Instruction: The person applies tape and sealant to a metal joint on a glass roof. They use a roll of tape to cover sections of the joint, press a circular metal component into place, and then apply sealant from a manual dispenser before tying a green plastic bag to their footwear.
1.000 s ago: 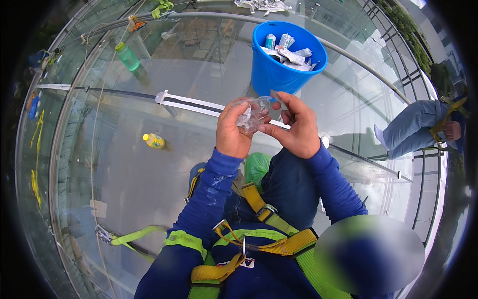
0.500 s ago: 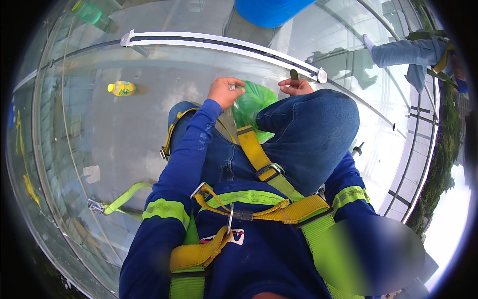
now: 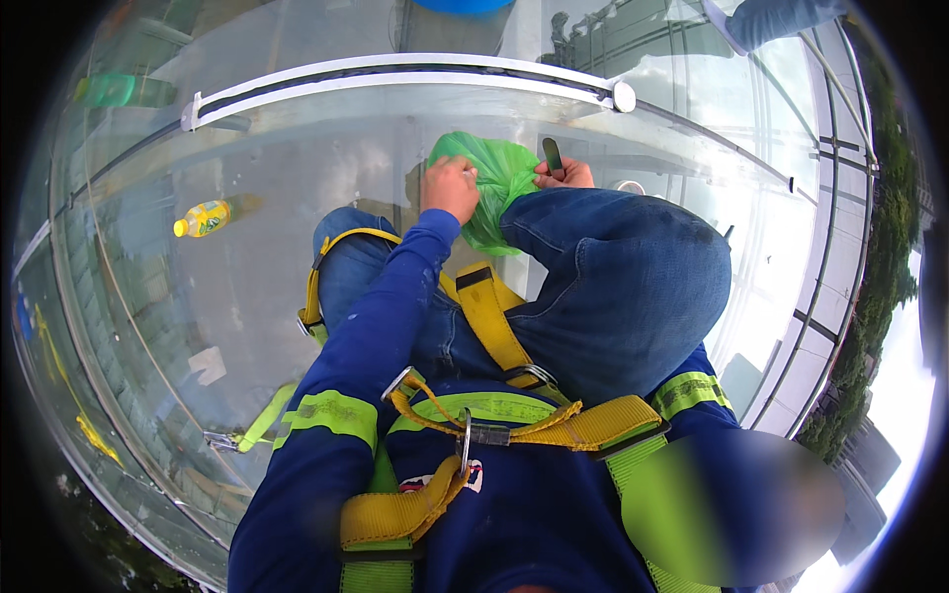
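Note:
A crumpled green plastic bag (image 3: 486,212) lies in front of my bent knees, partly behind my right leg. My left hand (image 3: 451,190), its fingers curled, grips the bag's left side. Over the right knee, my right hand (image 3: 568,177) is closed on a dark, flat strip with a rounded end (image 3: 552,153), which points upward; I cannot make out its kind. The fingertips of that hand meet the gathered right edge of the bag. My leg hides whatever lies under the bag's lower right part.
A yellow bottle (image 3: 204,218) lies to the left, and a green bottle (image 3: 107,91) farther off. A white rail (image 3: 395,71) crosses ahead, with a blue-topped container (image 3: 463,8) beyond it. My harness strap (image 3: 259,423) trails left. Another person's leg (image 3: 781,22) shows at far right.
The view has shifted. My right hand has come leftward to the bag's edge, still with the dark strip. My left hand now rests lower against the bag, which looks more spread out.

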Tool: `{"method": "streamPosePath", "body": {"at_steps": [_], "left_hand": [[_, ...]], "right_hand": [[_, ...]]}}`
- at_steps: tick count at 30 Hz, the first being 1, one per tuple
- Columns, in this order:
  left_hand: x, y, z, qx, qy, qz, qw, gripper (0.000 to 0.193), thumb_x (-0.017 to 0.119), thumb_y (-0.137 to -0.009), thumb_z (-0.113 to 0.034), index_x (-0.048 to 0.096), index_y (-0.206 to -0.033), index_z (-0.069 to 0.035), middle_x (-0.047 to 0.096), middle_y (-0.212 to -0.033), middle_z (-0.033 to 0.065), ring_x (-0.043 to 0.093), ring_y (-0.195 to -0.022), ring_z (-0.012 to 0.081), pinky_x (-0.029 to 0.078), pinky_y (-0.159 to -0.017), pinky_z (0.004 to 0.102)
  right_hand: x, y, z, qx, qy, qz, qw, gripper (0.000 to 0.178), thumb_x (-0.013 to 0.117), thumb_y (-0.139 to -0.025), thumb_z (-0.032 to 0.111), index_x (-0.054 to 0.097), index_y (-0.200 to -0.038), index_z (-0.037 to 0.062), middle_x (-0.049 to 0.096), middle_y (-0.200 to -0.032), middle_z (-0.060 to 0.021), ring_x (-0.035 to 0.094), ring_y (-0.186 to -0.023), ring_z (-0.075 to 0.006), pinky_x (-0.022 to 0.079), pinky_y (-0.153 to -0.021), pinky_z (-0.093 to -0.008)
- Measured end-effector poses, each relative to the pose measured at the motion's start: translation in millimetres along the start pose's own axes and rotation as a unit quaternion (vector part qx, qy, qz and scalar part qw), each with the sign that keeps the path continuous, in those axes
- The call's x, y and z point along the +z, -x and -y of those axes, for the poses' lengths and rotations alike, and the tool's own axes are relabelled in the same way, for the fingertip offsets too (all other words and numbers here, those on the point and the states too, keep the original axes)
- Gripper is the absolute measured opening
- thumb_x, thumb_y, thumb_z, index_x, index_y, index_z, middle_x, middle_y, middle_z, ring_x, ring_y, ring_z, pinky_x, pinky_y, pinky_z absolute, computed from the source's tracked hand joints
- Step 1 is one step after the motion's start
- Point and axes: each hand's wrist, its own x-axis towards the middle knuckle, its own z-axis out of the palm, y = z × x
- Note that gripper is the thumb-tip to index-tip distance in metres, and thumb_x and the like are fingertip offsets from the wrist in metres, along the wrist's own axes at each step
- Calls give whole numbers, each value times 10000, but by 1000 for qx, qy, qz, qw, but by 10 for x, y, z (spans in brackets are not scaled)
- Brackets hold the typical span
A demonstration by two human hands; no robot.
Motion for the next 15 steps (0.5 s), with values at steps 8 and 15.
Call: {"method": "streamPosePath", "body": {"at_steps": [8,15], "left_hand": [[-251,115,-136,6,50,203,978,224,735,-862,-263,742,-950,-58,729,-907,185,699,-866,356,549,-825,420],[213,212,-51,-39,119,154,980,169,734,-872,-192,734,-949,-41,703,-715,108,679,-603,198,546,-585,342]], "right_hand": [[100,-1,-150,92,-21,-22,995,300,754,-831,6,672,-1120,6,729,-874,-99,703,-811,-154,561,-699,-286],[105,-394,309,-88,149,179,968,189,772,-812,-11,717,-992,13,718,-916,-45,647,-726,-97,507,-643,-255]]}}
